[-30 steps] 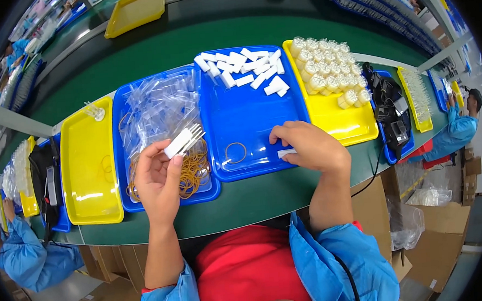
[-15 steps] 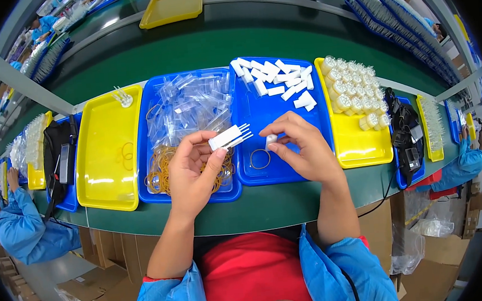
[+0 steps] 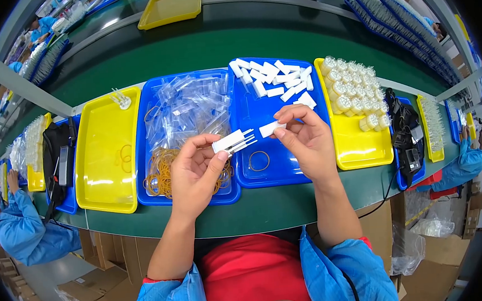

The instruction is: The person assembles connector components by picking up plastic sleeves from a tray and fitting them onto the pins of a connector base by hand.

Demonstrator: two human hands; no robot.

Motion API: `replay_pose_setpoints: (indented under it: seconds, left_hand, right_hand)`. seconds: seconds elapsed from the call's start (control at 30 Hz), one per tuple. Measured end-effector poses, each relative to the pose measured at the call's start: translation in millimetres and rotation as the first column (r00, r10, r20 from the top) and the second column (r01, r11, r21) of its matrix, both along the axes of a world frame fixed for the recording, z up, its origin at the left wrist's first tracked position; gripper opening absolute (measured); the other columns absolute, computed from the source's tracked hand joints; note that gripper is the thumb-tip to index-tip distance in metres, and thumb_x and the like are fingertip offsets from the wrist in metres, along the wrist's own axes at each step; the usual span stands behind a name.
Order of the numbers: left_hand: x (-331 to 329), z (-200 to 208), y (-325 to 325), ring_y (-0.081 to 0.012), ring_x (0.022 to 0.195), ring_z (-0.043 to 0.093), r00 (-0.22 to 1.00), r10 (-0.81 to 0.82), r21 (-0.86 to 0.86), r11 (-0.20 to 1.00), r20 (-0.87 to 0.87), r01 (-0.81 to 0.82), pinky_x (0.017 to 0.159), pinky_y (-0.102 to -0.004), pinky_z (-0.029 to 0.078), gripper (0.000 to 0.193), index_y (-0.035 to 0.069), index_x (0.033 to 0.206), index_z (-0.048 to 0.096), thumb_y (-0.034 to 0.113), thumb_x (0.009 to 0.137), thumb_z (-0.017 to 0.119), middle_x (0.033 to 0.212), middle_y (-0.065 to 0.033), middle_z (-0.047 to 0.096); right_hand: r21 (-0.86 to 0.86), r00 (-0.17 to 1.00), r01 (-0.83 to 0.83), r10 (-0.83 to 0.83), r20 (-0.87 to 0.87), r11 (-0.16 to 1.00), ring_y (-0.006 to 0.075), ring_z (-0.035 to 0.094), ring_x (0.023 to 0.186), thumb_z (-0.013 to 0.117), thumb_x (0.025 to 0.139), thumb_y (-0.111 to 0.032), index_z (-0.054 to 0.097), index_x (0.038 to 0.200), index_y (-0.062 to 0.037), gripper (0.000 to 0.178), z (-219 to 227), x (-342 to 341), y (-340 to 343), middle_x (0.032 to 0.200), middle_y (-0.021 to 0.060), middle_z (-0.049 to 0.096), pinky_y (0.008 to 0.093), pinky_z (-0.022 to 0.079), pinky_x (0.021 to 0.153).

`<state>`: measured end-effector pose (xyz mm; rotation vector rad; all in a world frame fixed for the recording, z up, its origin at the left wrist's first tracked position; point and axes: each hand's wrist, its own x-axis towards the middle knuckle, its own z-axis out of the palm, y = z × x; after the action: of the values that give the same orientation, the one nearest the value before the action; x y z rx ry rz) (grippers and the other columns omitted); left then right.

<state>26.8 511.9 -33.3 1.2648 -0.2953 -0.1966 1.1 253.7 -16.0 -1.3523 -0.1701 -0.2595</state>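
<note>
My left hand [image 3: 195,168] is closed on a bundle of white plastic pieces [image 3: 228,142] whose thin prongs point right. Between thumb and fingers, my right hand [image 3: 306,137] pinches a small white block [image 3: 272,129], held just right of the prong tips with a small gap. Both hands are raised over a blue tray [image 3: 288,173]. White blocks [image 3: 275,76] of the same look lie at that tray's far end, and a single rubber band [image 3: 259,161] rests near its front.
A second blue tray [image 3: 230,196] holds clear plastic sleeves [image 3: 192,106] and a pile of rubber bands [image 3: 163,173]. A yellow tray [image 3: 108,183] stands at left; another yellow tray [image 3: 366,157] at right bears clustered white parts [image 3: 355,85]. Chargers and cables [image 3: 407,137] lie farther right.
My right hand has turned the white block lengthwise and raised it slightly, level with the prongs. My left hand has shifted slightly right with the pronged pieces.
</note>
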Motion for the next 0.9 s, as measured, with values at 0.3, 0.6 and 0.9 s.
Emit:
replay_pose_setpoints:
  seconds: [0.3,0.6,0.9]
  left_hand:
    - [-0.7,-2.2,-1.5,-0.0121,0.109,0.072,1.000,-0.014,0.009,1.000,-0.019,0.015,0.096,-0.0268,0.058,0.033,-0.003,0.139,0.062,0.000,0.108,0.074,0.123,-0.0116,0.076]
    - [0.4,-2.8,-3.2,-0.0113,0.107,0.072,1.000,0.002,0.018,1.000,-0.022,-0.001,0.094,-0.0259,0.057,0.033,-0.003,0.139,0.062,0.001,0.108,0.074,0.120,-0.0116,0.077]
    - [0.6,-3.9,-2.4,-0.0111,0.105,0.072,0.999,0.009,0.036,0.999,-0.032,-0.008,0.093,-0.0259,0.057,0.034,-0.003,0.140,0.061,0.002,0.108,0.074,0.118,-0.0116,0.077]
  right_hand:
    - [-0.080,1.000,-0.020,0.021,0.017,0.997,0.0188,0.072,0.116,0.068,0.102,0.014,0.075,0.115,0.0048,0.017,-3.1,0.8,4.4,0.129,0.0123,0.066,0.0303,0.063,0.099]
    - [-0.162,0.999,0.017,-0.010,0.040,0.987,0.0185,0.071,0.116,0.071,0.102,0.012,0.077,0.118,0.0051,0.019,-5.0,2.6,3.7,0.126,0.0115,0.068,0.0311,0.063,0.098]
    - [-0.219,0.999,0.035,-0.025,0.047,0.975,0.0191,0.072,0.114,0.071,0.101,0.012,0.077,0.115,0.0034,0.018,-4.8,0.7,0.6,0.123,0.0112,0.070,0.0306,0.062,0.096]
